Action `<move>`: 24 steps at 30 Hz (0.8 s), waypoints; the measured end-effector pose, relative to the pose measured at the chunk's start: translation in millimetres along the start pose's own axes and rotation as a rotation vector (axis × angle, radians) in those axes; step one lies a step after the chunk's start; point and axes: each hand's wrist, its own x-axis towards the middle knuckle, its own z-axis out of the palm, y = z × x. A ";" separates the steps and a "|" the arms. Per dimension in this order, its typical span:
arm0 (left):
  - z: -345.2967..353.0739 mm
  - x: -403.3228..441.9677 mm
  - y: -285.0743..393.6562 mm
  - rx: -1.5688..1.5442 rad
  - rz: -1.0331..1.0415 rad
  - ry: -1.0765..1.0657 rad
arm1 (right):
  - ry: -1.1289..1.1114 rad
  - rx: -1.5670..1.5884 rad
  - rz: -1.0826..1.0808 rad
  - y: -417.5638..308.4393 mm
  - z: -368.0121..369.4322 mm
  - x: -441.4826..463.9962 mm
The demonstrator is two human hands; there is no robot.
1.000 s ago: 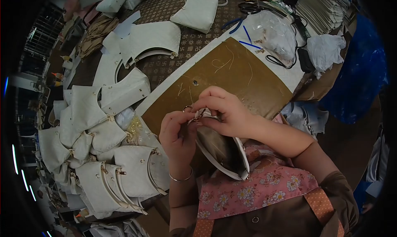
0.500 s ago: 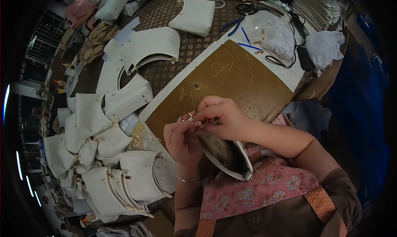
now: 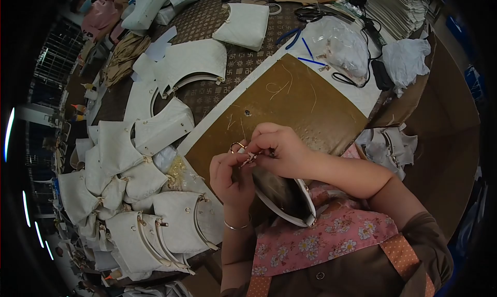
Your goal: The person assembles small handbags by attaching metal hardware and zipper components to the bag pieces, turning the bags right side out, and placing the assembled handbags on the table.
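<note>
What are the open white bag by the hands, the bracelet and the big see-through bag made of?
Open white bag: perhaps imitation leather, with a smooth pale edge; real leather is possible.
Bracelet: probably polished metal, as it's thin, silvery and shiny.
See-through bag: most likely thin plastic; it's clear, crinkled and glossy.

1 head-worn camera looks forward and down, near the left hand (image 3: pixel 233 180) and right hand (image 3: pixel 283 151).

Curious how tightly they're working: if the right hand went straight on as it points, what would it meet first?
The right hand would probably meet the left hand first; their fingertips are so close any gap is unclear.
</note>
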 end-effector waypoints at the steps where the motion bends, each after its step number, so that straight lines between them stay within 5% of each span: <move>1: -0.1 0.1 -1.4 -0.001 0.002 -0.001 | 0.001 -0.025 0.000 0.2 -0.2 -0.2; 7: -3.8 -5.2 -11.3 -0.122 -0.074 -0.020 | 0.099 -0.059 0.049 -5.6 0.9 1.9; 9: -8.4 -11.9 -22.1 -0.242 -0.200 0.079 | 0.065 0.149 0.134 -3.8 -0.6 -2.0; 15: -17.3 -11.9 -33.3 -0.595 -0.345 -0.001 | 0.254 0.172 -0.373 8.3 12.1 -4.0; 18: -28.2 -14.7 -52.5 -0.725 -0.434 0.040 | 0.058 -0.094 -0.417 8.6 14.0 -4.7; 24: -4.8 -2.1 -24.9 -0.770 -0.565 0.152 | 0.066 -0.396 -0.454 9.3 19.9 -15.5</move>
